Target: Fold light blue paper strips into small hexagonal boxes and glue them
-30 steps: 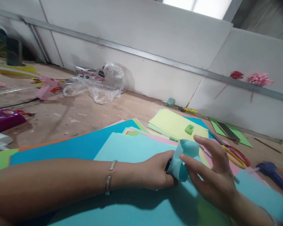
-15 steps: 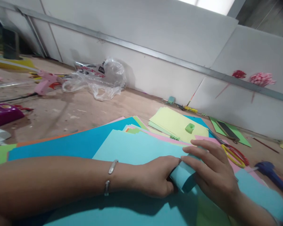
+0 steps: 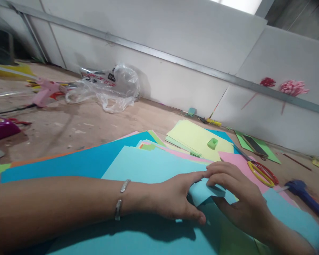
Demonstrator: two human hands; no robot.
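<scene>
Left hand point(image 3: 172, 196), forearm point(image 3: 69, 209) stretched across, spreads thumb from fingers; between both hands, the curled blue paper point(image 3: 203, 193) sits pinched in the right hand point(image 3: 241, 198). Earlier, the left thumb was tucked in.

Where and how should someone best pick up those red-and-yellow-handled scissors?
Probably by the handle loops, coming from the near right. The scissors lie with those loops toward the person and the blades pointing away to the far left, so the grip stays off the blades. The right hand is nearest, but it holds light blue paper.
</scene>
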